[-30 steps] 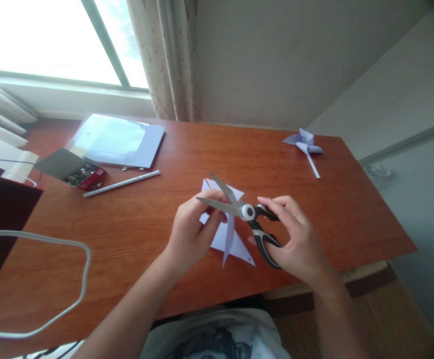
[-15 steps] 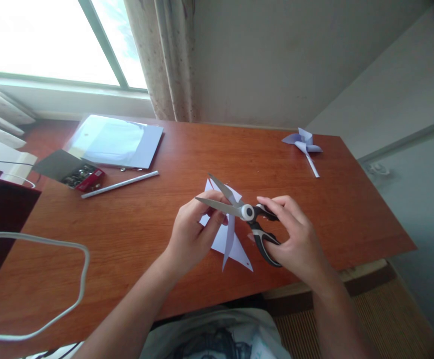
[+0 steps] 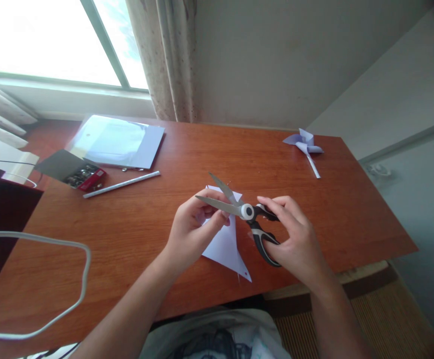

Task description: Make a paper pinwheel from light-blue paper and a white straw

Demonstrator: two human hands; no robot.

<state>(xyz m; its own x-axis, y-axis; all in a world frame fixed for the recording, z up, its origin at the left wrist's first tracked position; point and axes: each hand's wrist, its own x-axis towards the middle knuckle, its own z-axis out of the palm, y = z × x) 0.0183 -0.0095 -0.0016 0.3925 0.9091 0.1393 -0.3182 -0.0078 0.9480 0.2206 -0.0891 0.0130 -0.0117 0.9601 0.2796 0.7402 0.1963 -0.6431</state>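
Observation:
My right hand (image 3: 295, 239) grips the black and white handles of a pair of scissors (image 3: 239, 209), whose blades stand apart and point left. My left hand (image 3: 190, 232) pinches a pale lilac sheet of paper (image 3: 226, 247) just under the blades. The sheet lies nearly flat over the wooden table (image 3: 134, 224), one pointed corner reaching toward the front edge. The lower blade passes over my left fingers.
At the back left lie a clear sleeve with lilac paper (image 3: 117, 141), a small open box of metal pins (image 3: 80, 174) and a white stick (image 3: 121, 183). A finished paper pinwheel (image 3: 305, 143) rests at the back right. A white cable (image 3: 52, 279) loops at the front left.
The upright paper flap that stood under the scissors has dropped, so the sheet now lies flatter and its corner points lower. Both hands and the scissors have barely moved.

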